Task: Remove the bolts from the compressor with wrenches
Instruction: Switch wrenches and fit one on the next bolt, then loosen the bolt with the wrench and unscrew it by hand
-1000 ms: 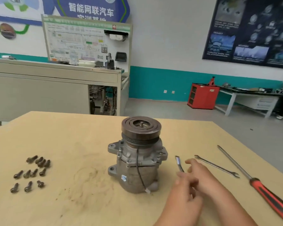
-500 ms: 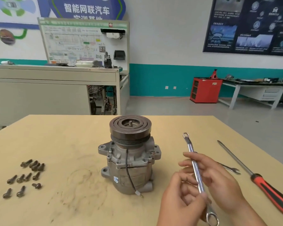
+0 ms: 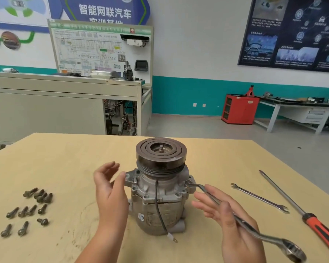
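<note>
- Compressor [image 3: 160, 202], grey cast metal with a dark grooved pulley on top, stands upright at the middle of the pale wooden tabletop [image 3: 65, 158]; a thin black wire hangs down its front.
- Left hand [image 3: 110, 192] is open with relaxed fingers, holding nothing. Its thumb tip is right at the compressor's left mounting ear; contact cannot be told.
- Right hand [image 3: 230, 224] lies palm up, its thumb pinning a long silver ring wrench [image 3: 254, 234] against the fingers. The wrench's far end sits at the compressor's right mounting ear.
- Loose dark bolts [image 3: 43, 197] lie grouped on the tabletop, well to the left of the compressor.
- Slim silver open-ended spanner [image 3: 260, 198] lies to the right of the compressor.
- Long screwdriver with a red-and-black handle [image 3: 319, 231] lies further right.
</note>
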Action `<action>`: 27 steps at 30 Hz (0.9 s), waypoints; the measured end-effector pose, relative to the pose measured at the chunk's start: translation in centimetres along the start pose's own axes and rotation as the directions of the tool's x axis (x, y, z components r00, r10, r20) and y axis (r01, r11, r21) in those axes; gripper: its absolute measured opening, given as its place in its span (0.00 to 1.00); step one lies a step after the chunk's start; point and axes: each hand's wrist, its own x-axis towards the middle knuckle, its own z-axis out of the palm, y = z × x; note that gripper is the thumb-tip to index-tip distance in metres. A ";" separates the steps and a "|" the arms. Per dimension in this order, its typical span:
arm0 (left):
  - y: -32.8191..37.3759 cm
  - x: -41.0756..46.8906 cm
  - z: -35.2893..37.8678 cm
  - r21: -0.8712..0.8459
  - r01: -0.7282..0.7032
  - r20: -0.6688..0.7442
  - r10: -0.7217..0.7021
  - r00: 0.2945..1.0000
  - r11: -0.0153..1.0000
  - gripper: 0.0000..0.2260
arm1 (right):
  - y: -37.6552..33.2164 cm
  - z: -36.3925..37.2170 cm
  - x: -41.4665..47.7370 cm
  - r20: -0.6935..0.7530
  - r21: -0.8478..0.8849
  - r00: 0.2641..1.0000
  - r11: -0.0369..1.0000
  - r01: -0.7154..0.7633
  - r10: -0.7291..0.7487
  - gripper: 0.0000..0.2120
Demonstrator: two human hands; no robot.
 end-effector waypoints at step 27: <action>-3.0 -2.2 1.0 0.072 -0.153 0.293 0.125 0.948 0.986 0.23 | 2.3 2.0 2.2 -0.171 0.376 0.968 0.896 0.238 -0.185 0.13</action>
